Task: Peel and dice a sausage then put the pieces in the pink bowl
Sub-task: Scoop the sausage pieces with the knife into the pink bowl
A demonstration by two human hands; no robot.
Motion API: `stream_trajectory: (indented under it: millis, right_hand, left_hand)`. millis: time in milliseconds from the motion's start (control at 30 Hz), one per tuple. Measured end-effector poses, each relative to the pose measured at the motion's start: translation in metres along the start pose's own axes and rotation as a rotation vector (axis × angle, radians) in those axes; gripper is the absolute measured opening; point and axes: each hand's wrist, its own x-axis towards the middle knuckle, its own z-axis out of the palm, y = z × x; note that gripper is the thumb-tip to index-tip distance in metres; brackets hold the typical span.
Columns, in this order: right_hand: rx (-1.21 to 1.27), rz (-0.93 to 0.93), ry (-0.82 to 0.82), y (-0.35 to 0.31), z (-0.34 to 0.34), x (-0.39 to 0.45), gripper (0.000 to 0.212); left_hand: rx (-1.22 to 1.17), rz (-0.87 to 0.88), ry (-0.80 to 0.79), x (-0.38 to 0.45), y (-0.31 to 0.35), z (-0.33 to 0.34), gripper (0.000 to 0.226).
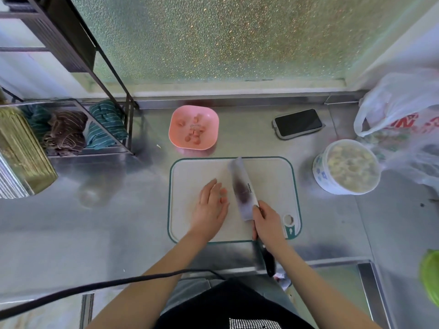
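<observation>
A white cutting board (268,172) with a green rim lies in the middle of the steel counter. My right hand (268,224) grips the black handle of a cleaver (242,186), whose broad blade lies tilted over the board. My left hand (211,205) rests on the board just left of the blade, fingers straight. A couple of pink sausage pieces (223,195) show at its fingertips, between hand and blade. The pink bowl (209,117) stands behind the board and holds several diced sausage pieces (194,134).
A black phone (298,123) lies at the back right. A white lidded tub of food (346,166) and plastic bags (401,110) stand to the right. A wire rack with folded cloths (71,129) is at the left. A black cable (95,286) crosses the near edge.
</observation>
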Motion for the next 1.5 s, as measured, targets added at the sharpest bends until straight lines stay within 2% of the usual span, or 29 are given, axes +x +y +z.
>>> stream_trajectory:
  millis: [100, 233, 500, 667, 733, 933, 1067, 1300, 1500]
  right_hand:
    - [0.030, 0.006, -0.056, 0.001, 0.010, -0.011, 0.024]
    - [0.035, 0.002, -0.161, -0.002, 0.023, -0.024, 0.022]
    - [0.205, 0.020, -0.168, -0.013, 0.031, -0.036, 0.025]
    - [0.225, -0.048, -0.123, -0.035, 0.029, -0.021, 0.026]
    - [0.257, -0.085, -0.133, -0.053, 0.027, -0.008, 0.026]
    - [0.249, -0.164, -0.137, -0.112, 0.032, 0.042, 0.026]
    - [0.240, -0.182, -0.164, -0.139, 0.040, 0.071, 0.025]
    - [0.272, -0.081, -0.187, -0.153, 0.052, 0.103, 0.022]
    - [0.295, -0.056, -0.173, -0.143, 0.053, 0.113, 0.018]
  left_hand:
    - [-0.123, -0.117, -0.081, -0.012, 0.016, 0.018, 0.065]
    - [-0.056, -0.145, -0.110, -0.012, 0.027, 0.030, 0.077]
    - [-0.087, -0.161, -0.108, -0.006, 0.033, 0.027, 0.062]
    - [0.007, -0.059, -0.015, 0.019, 0.039, 0.009, 0.063]
    - [-0.003, -0.081, 0.047, 0.039, 0.041, -0.002, 0.055]
    - [0.012, -0.058, 0.177, 0.108, 0.030, -0.037, 0.061]
    - [0.098, -0.076, 0.163, 0.145, 0.009, -0.048, 0.055]
    - [0.286, -0.177, 0.060, 0.187, -0.028, -0.046, 0.057]
    - [0.229, -0.278, 0.037, 0.187, -0.029, -0.069, 0.039]
